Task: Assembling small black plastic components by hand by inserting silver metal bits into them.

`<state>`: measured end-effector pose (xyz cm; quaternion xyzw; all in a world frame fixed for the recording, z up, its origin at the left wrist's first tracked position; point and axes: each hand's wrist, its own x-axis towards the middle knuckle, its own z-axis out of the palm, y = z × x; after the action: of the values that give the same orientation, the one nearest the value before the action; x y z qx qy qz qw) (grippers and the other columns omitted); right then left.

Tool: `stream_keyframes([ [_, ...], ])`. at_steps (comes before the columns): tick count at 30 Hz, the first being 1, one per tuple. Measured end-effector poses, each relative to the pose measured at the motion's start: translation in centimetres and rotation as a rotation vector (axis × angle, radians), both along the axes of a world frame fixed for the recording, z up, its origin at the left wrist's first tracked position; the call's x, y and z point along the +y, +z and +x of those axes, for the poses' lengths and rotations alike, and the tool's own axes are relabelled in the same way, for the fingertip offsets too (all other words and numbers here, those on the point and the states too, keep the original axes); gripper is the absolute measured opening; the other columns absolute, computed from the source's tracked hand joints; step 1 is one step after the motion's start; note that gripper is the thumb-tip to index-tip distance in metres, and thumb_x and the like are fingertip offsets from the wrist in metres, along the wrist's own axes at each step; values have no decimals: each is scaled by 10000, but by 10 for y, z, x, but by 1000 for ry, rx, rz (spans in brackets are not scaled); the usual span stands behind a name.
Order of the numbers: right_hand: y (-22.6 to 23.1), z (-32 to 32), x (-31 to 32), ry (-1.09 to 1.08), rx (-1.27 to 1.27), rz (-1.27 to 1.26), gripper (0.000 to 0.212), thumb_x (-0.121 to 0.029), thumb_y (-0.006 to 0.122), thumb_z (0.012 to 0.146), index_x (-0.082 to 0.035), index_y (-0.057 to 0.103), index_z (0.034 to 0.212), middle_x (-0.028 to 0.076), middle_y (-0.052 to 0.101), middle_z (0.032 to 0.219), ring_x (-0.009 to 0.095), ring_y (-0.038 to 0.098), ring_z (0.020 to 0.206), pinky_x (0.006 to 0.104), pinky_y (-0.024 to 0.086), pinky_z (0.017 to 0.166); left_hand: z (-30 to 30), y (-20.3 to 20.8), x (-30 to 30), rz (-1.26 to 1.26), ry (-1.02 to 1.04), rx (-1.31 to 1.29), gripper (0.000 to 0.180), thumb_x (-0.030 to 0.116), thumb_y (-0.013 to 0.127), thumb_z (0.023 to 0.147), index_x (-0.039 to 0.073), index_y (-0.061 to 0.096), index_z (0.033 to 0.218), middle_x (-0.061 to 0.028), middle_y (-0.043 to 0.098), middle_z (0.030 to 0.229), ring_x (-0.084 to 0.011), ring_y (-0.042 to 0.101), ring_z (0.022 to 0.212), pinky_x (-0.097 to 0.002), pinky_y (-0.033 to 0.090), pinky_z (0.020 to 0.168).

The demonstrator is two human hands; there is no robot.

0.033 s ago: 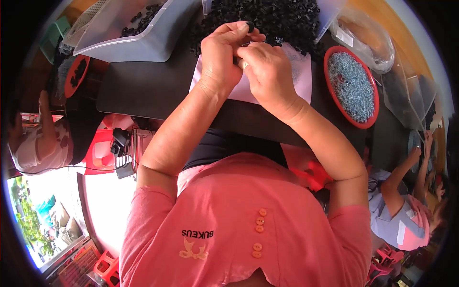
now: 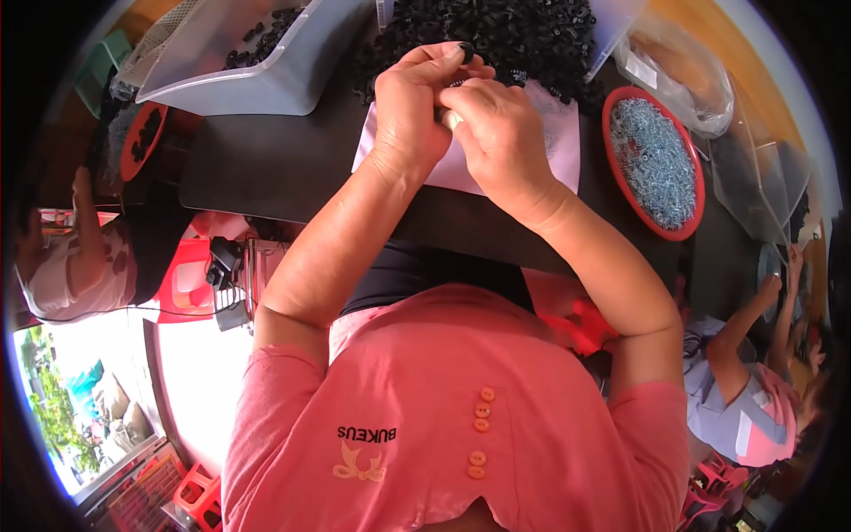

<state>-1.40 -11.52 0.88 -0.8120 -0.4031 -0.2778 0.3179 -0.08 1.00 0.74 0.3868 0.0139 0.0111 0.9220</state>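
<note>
My left hand is closed, with a small black plastic part pinched at the tip of the thumb. Close against it, my right hand has its fingers curled together; what they hold is hidden. Both hands are above a pale pink sheet on the dark table. Just beyond them rises a large heap of small black plastic parts. A few tiny metal springs seem to lie at the heap's near edge.
To the right stands a red oval tray full of small silvery pieces, beside a clear plastic bag. A translucent bin with black parts is at the left. Other people sit at both sides, one with a raised arm at right.
</note>
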Motion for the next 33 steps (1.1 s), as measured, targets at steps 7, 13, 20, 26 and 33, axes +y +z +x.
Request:
stream_keyframes([
  [7,-2,2,3,26,12,72,87,-60,663,766,-95,626,837,42,624,786,257,621,759,394,438,651,-2,-3,8,-3,-25,8,164,124,541,972,-22,593,1024,-153,675,948,-293,664,952,-397,536,876],
  [13,-3,-6,-2,72,219,172,83,-42,668,778,-70,618,837,69,636,813,281,630,727,389,473,625,-6,2,6,83,6,37,157,102,584,966,-40,605,1030,-151,669,942,-229,651,898,-321,534,830],
  [20,29,23,-37,-5,494,437,128,-8,608,872,9,672,982,52,668,829,108,611,764,249,485,717,-10,1,-5,281,115,-129,134,-6,650,898,-58,676,1019,-87,682,851,-148,640,748,-262,529,699],
  [26,35,21,-45,46,751,499,163,-18,589,895,12,679,1027,28,672,904,97,620,862,235,484,817,-16,2,-12,427,126,-216,149,-1,663,891,-47,688,1030,-65,687,840,-108,625,731,-231,514,678],
  [33,26,23,-45,42,674,408,152,-37,594,907,14,677,1024,24,674,902,85,618,856,227,493,791,-18,2,-11,497,130,-240,132,0,674,877,-39,690,1002,-58,687,832,-95,617,725,-217,505,671],
])
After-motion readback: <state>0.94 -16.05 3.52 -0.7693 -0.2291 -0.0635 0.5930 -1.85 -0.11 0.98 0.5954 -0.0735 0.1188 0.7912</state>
